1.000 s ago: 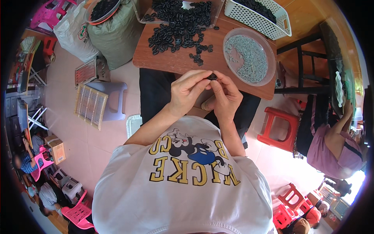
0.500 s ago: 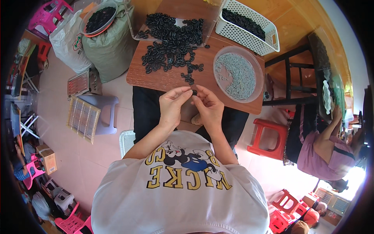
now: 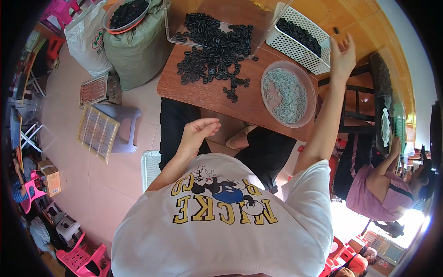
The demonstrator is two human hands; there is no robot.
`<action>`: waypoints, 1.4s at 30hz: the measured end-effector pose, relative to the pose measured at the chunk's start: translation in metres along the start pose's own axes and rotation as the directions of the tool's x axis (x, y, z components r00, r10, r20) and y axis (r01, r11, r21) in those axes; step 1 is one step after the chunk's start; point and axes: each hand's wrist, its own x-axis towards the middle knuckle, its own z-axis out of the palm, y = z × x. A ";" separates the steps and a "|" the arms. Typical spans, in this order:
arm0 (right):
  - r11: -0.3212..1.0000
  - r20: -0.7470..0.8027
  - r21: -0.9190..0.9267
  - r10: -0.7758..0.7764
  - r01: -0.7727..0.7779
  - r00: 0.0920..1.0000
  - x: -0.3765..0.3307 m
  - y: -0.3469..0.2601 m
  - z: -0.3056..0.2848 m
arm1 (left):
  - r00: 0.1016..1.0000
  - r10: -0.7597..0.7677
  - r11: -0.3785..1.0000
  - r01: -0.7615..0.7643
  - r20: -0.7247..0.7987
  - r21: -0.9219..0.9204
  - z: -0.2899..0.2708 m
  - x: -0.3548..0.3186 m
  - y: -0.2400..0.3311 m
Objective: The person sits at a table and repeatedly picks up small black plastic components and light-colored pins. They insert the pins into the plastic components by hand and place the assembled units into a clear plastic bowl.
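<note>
My right hand (image 3: pixel 342 57) is raised at the right end of the white perforated basket (image 3: pixel 295 48), fingers apart. Just past its fingertips a small black part (image 3: pixel 336 30) appears in the air, separate from the hand. More black parts lie inside the basket. My left hand (image 3: pixel 199 134) hovers in front of the wooden table's near edge, thumb and fingers pressed together; whatever they might hold cannot be made out. Small black two-holed plastic pieces (image 3: pixel 212 67) form a loose pile on the table. To their right, a round clear tub (image 3: pixel 311 99) contains many silvery screws (image 3: pixel 288 94).
A clear plastic bin (image 3: pixel 168 23) lies behind the pile on the table (image 3: pixel 170 85). Stuffed sacks (image 3: pixel 136 60) stand at the left, one topped by a bowl of black parts (image 3: pixel 128 16). A grey-blue stool (image 3: pixel 127 127) is nearby; another person (image 3: pixel 383 189) works at the right.
My hands were together over the table's near edge, handling a small black piece. My right hand has swung up and right to the basket; my left has dropped slightly, away from the table.
</note>
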 end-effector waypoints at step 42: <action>0.868 0.588 0.406 -0.009 -0.286 0.809 -0.290 -0.077 -0.080 | 0.663 0.413 0.106 -0.716 0.625 0.690 0.142 0.103 0.079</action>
